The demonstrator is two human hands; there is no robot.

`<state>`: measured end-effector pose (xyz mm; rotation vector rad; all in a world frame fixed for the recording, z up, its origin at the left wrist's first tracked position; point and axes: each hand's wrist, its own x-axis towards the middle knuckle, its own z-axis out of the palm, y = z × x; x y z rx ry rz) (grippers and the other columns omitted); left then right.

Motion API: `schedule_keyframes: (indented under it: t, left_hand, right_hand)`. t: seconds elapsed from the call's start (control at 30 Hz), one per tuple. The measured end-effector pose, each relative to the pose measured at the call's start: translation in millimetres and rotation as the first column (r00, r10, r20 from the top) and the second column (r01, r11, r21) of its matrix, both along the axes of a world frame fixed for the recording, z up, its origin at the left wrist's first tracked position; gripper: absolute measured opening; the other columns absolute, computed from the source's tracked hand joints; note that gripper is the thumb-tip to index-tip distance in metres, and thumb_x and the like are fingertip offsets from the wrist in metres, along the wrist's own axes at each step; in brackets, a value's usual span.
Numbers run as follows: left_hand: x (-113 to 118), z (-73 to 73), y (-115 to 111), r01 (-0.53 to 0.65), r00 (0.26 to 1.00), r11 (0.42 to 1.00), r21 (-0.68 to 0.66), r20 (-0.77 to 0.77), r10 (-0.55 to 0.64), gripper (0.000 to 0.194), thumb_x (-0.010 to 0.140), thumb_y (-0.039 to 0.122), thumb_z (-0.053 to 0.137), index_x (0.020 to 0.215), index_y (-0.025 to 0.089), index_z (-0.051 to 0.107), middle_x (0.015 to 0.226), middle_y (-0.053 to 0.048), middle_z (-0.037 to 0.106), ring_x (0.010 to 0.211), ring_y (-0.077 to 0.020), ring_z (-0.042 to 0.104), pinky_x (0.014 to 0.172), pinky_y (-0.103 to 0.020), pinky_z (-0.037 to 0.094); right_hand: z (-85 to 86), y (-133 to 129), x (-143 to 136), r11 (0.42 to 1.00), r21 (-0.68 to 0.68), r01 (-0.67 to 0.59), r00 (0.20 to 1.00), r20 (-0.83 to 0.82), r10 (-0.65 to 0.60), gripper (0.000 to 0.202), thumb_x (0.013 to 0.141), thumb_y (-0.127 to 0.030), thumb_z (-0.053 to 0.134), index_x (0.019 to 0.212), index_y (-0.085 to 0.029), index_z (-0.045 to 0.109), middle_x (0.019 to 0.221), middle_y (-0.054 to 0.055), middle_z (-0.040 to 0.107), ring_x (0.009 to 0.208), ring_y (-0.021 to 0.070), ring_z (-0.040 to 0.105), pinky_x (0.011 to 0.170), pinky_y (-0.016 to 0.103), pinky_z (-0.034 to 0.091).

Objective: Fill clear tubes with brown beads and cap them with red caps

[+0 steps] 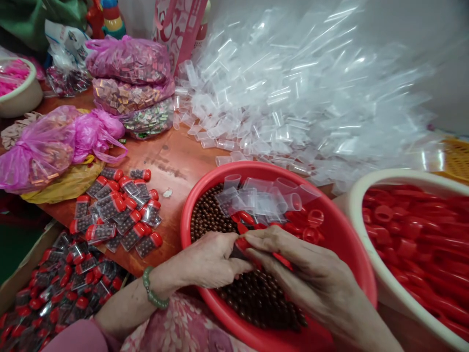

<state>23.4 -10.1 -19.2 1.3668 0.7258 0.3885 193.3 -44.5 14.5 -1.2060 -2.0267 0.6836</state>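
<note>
Over a red basin [190, 205], my left hand [208, 259] pinches a small clear tube [237, 252] that looks dark inside and is mostly hidden by the fingers. My right hand [311, 269] meets it from the right, its fingertips closed on a red cap [242, 243] at the tube's end. Brown bead-like balls [260, 300] lie in the basin below both hands. Behind the hands, clear empty tubes [260, 198] and loose red caps [313, 227] rest in the same basin.
A large heap of clear tubes [278, 93] covers the back. On the right stands a white tub [357, 210] of red plastic parts [421, 254]. Filled red-capped tubes [120, 210] lie on the table, more [69, 283] in a box at lower left. Pink bags [128, 58] sit behind.
</note>
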Motion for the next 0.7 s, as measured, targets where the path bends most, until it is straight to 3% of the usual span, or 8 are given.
schedule_keyframes:
  t: [0.2,0.3,0.5,0.7]
  left_hand:
    - [5,4.9,0,-0.067,0.997,0.948,-0.310,0.024,0.079,0.018,0.074,0.029,0.068,0.080,0.014,0.062,0.061,0.003,0.055,0.055,-0.0096,0.049,0.056,-0.022,0.039]
    - [5,5.3,-1,-0.063,0.993,0.955,-0.291,0.081,0.090,0.015,0.077,0.028,0.066,0.080,0.015,0.060,0.063,0.004,0.053,0.056,-0.0091,0.049,0.056,-0.021,0.038]
    - [1,3.5,0,0.038,0.982,0.974,-0.223,0.186,0.004,0.009,0.079,0.021,0.064,0.081,0.014,0.058,0.064,0.006,0.044,0.059,-0.0077,0.038,0.055,-0.020,0.032]
    - [5,-0.3,-4,-0.047,0.988,0.973,-0.227,0.136,0.079,0.016,0.070,0.017,0.067,0.067,0.015,0.051,0.061,0.007,0.040,0.057,-0.0065,0.035,0.053,-0.020,0.028]
  right_hand:
    - [1.4,3,5,0.995,-0.006,0.102,0.994,-0.050,-0.102,0.012,0.087,-0.017,0.063,0.094,-0.025,0.068,0.086,0.001,0.073,0.076,0.0155,0.071,0.067,0.022,0.059]
    - [1.2,4,6,0.995,0.016,0.103,0.993,-0.062,-0.102,0.011,0.086,-0.017,0.064,0.092,-0.025,0.069,0.084,0.001,0.074,0.074,0.0164,0.072,0.063,0.023,0.060]
    - [-5.4,-4,3,0.992,0.004,0.130,0.990,-0.060,-0.129,0.010,0.087,-0.021,0.062,0.093,-0.025,0.069,0.086,0.002,0.074,0.073,0.0182,0.071,0.062,0.026,0.060]
    - [-11.5,-15,-15,0.953,0.214,0.215,0.975,-0.001,-0.220,0.026,0.087,-0.008,0.059,0.106,-0.025,0.063,0.091,0.003,0.071,0.080,0.0167,0.069,0.071,0.028,0.059]
